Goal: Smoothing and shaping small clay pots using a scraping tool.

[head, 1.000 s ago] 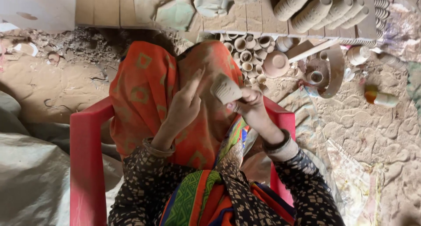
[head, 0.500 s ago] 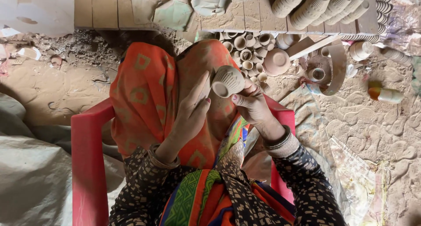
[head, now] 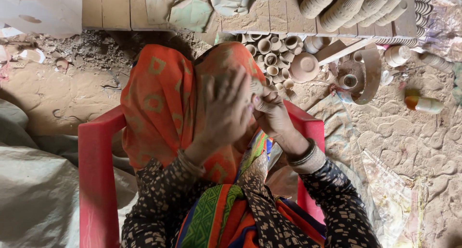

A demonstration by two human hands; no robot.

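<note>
Above the red chair (head: 96,176), we pinch a small clay cup (head: 256,87), mostly hidden, between our cupped left hand (head: 226,108) and curled right hand (head: 272,114); it looks light and brittle, best held by its body.

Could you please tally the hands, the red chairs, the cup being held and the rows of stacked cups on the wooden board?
Hands: 2, left hand and right hand
Red chair: 1
Held clay cup: 1
Rows of stacked cups: 4
Total: 8
</note>
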